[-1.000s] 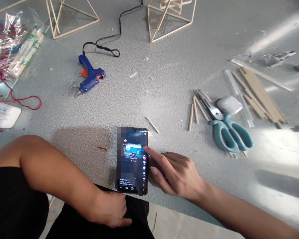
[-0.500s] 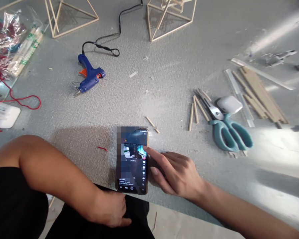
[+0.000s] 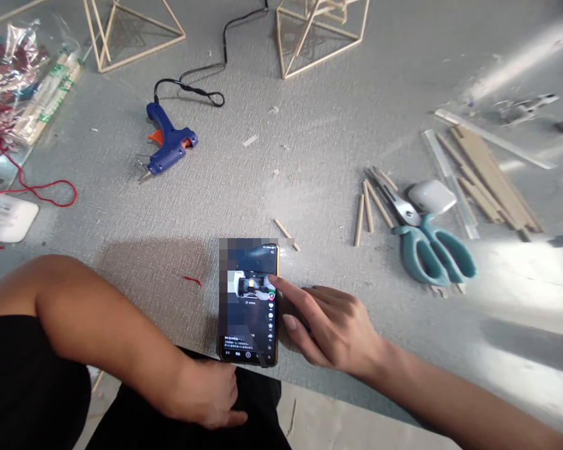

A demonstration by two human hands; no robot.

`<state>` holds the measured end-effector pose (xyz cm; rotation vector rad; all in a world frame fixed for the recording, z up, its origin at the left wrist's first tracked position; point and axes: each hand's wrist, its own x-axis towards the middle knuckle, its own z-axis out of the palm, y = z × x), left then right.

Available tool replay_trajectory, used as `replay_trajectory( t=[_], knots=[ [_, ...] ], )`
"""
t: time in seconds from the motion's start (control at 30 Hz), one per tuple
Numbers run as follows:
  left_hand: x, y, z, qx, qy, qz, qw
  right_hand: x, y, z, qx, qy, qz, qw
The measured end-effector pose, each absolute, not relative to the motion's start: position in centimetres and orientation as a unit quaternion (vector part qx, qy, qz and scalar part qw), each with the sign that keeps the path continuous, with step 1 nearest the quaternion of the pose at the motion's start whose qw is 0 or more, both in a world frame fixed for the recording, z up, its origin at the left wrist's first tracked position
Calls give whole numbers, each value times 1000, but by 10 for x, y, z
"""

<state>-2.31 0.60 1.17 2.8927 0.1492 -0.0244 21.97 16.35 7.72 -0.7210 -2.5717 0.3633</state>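
A smartphone (image 3: 248, 322) lies on the table at the front edge, its lit screen playing a video. Part of it is blurred by mosaic blocks. My right hand (image 3: 331, 325) rests beside it, the index fingertip on the screen's upper right, thumb apart and the other fingers loosely bent. It grips nothing. Below the table edge, my left hand (image 3: 211, 390) rests on my black-clothed lap, one digit stretched out and the others bent and partly hidden. I see nothing held in it. Just above the phone lies a short wooden stick (image 3: 287, 235).
A blue glue gun (image 3: 171, 142) with a black cord lies left. Teal scissors (image 3: 431, 250), a white case (image 3: 432, 197) and wooden strips (image 3: 492, 175) lie right. Two stick frames (image 3: 326, 56) stand at the back. Plastic bags (image 3: 19, 75) and red yarn (image 3: 51, 184) sit left.
The picture on the phone's screen has changed. Both hands and the objects on the table hold their places.
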Motion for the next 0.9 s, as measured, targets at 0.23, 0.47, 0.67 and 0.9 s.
replay_trajectory(
  t=[0.23, 0.47, 0.67, 0.9],
  knots=[
    [-21, 7, 13, 992, 35, -41, 117, 220, 164, 78, -258, -932, 127, 221],
    [-23, 5, 12, 993, 51, -19, 107, 219, 165, 78, -258, -931, 129, 222],
    [-22, 4, 11, 993, 45, -28, 109, 219, 164, 78, -255, -932, 128, 222],
    [-22, 7, 13, 991, 33, -47, 121, 219, 165, 78, -256, -933, 128, 219]
  ],
)
